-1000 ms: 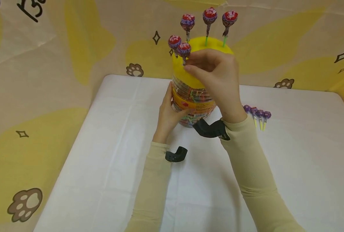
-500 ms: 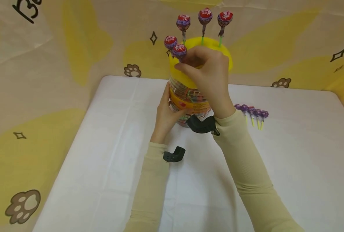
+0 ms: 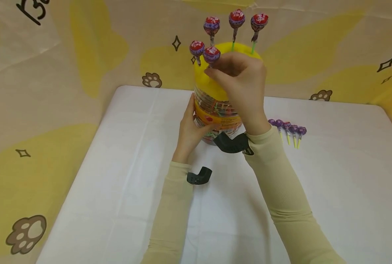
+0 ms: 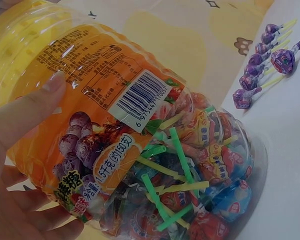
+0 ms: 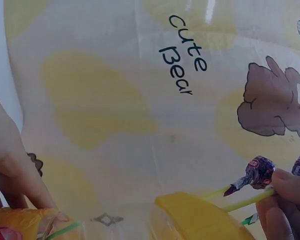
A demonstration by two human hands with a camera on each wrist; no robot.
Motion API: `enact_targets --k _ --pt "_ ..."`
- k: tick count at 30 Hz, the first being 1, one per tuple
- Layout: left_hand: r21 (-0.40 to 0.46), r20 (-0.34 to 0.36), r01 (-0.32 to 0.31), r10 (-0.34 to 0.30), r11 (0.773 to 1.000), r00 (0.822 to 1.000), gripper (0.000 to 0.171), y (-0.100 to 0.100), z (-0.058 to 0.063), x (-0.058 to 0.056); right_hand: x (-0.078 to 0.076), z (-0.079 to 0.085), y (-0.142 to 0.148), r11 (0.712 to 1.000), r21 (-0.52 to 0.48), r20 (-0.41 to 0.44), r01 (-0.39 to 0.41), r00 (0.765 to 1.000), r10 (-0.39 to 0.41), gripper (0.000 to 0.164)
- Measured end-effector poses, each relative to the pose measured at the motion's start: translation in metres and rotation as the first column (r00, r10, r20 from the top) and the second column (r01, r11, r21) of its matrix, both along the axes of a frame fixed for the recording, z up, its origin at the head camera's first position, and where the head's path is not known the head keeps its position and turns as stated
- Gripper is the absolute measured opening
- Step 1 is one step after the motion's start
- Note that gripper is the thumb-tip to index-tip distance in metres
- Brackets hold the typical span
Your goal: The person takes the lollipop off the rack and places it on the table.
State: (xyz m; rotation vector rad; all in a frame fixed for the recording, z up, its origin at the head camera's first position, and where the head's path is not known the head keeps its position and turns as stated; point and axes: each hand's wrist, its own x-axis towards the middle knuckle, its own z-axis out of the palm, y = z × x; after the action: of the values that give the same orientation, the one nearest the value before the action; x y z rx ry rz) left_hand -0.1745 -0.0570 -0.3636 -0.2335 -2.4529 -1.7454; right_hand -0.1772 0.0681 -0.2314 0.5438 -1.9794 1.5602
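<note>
A clear candy jar (image 3: 218, 96) with a yellow lid (image 3: 206, 81) and orange label stands on the white table. My left hand (image 3: 190, 128) grips its side, thumb across the front; in the left wrist view, the thumb (image 4: 53, 82) lies on the label. My right hand (image 3: 245, 82) pinches a purple-and-red wrapped lollipop (image 3: 211, 55) just below its head, at the lid's near left. Its yellow stick (image 5: 247, 201) reaches the lid in the right wrist view; the stick's end is not clear. Several other lollipops (image 3: 237, 18) stand upright in the lid.
A row of several purple lollipops (image 3: 293, 128) with yellow sticks lies on the table (image 3: 334, 176) right of the jar. A patterned cloth backdrop (image 3: 314, 47) rises behind the table's far edge. Wrapped candies (image 4: 180, 197) fill the jar's bottom.
The pinched lollipop has dipped, then come up again and a little right of its neighbour. My right fingertips are now closer under its head. The left hand has kept its grip.
</note>
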Motion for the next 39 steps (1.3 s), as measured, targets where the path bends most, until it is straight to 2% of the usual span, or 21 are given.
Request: enact_targets --k 4,8,11,16,19,21,25,29,31,33,34,37,38,39 --pt "0.005 0.005 0.001 -0.001 1.000 1.000 0.098 0.001 0.000 0.000 0.002 0.004 0.003 0.990 -0.141 0.121 -0.023 0.992 0.040 0.015" --pt "0.012 0.007 0.002 -0.002 1.000 1.000 0.099 0.001 0.000 0.000 0.002 0.007 0.009 0.970 -0.223 0.174 -0.099 0.975 0.140 0.014" --pt "0.021 0.012 0.006 -0.006 1.000 1.000 0.099 0.000 0.000 0.000 0.002 0.009 0.016 0.945 -0.262 0.195 -0.194 0.949 0.249 0.013" --pt "0.039 0.023 0.010 -0.011 0.999 1.000 0.099 0.000 -0.001 -0.002 0.003 0.009 0.028 0.892 -0.317 0.228 -0.322 0.887 0.401 0.011" --pt "0.041 0.015 0.011 -0.012 0.999 1.000 0.099 0.000 -0.002 -0.002 0.003 0.008 0.033 0.846 -0.387 0.220 -0.367 0.854 0.471 0.011" --pt "0.037 0.014 0.010 -0.011 0.999 1.000 0.099 0.000 -0.002 -0.002 0.002 0.006 0.036 0.802 -0.452 0.202 -0.391 0.831 0.518 0.011" --pt "0.038 0.010 0.009 -0.009 0.999 1.000 0.100 0.000 -0.001 -0.002 0.003 0.000 0.043 0.753 -0.500 0.139 -0.428 0.819 0.557 0.013" --pt "0.052 -0.002 0.012 -0.012 0.999 1.000 0.100 0.000 -0.002 -0.003 0.003 -0.010 0.050 0.729 -0.524 0.090 -0.440 0.823 0.561 0.013" --pt "0.053 -0.007 0.014 -0.014 0.998 1.000 0.101 0.000 -0.002 -0.003 0.003 -0.015 0.054 0.702 -0.558 0.071 -0.441 0.818 0.570 0.013" --pt "0.053 -0.007 0.016 -0.016 0.998 1.000 0.101 0.000 -0.002 -0.003 0.004 -0.021 0.059 0.651 -0.613 0.055 -0.447 0.798 0.600 0.012" --pt "0.051 -0.006 0.016 -0.015 0.999 1.000 0.102 0.000 -0.002 -0.003 0.005 -0.023 0.061 0.643 -0.623 0.051 -0.446 0.797 0.602 0.012" --pt "0.049 -0.004 0.014 -0.014 0.999 1.000 0.102 0.000 -0.001 -0.003 0.008 -0.030 0.069 0.586 -0.678 0.040 -0.443 0.774 0.632 0.010" --pt "0.051 -0.004 0.014 -0.013 0.999 1.000 0.102 0.000 -0.001 -0.002 0.010 -0.032 0.072 0.570 -0.693 0.040 -0.441 0.766 0.641 0.011" --pt "0.052 -0.005 0.013 -0.013 0.999 1.000 0.102 0.000 -0.001 -0.003 0.012 -0.033 0.074 0.570 -0.695 0.040 -0.438 0.768 0.639 0.011"
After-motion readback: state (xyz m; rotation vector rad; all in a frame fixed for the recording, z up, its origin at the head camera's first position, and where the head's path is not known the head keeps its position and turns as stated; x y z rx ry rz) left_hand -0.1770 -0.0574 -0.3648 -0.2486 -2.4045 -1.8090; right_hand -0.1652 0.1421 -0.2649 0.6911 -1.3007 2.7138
